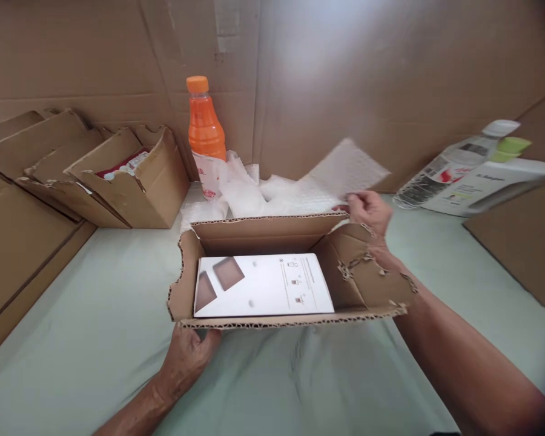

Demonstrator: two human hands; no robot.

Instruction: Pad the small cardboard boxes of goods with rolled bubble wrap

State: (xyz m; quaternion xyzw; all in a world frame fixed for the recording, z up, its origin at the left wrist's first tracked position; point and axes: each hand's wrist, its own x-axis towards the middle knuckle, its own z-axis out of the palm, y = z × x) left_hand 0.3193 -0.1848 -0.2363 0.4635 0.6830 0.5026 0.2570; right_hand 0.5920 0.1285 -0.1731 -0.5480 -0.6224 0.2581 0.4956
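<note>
In front of me is an open cardboard box [272, 233] with rough, torn edges. Inside lies a white printed carton [258, 284] with brown squares at its left end and small drawings toward its right. My left hand [188, 354] grips the box at its lower front left corner, its fingers partly hidden under it. Beyond the back right corner, my right hand [367, 212] pinches a sheet of bubble wrap [347, 169] that rises at an angle. More crumpled white wrap [254, 197] lies behind the box.
An orange drink bottle [204, 124] stands at the back, its lower part behind wrap. Several cardboard bins [158, 188] line the left. A clear plastic bottle [454, 163] and a white container [495, 178] lean at right, beside a cardboard piece [527, 242]. Pale green cloth [104, 303] covers the surface.
</note>
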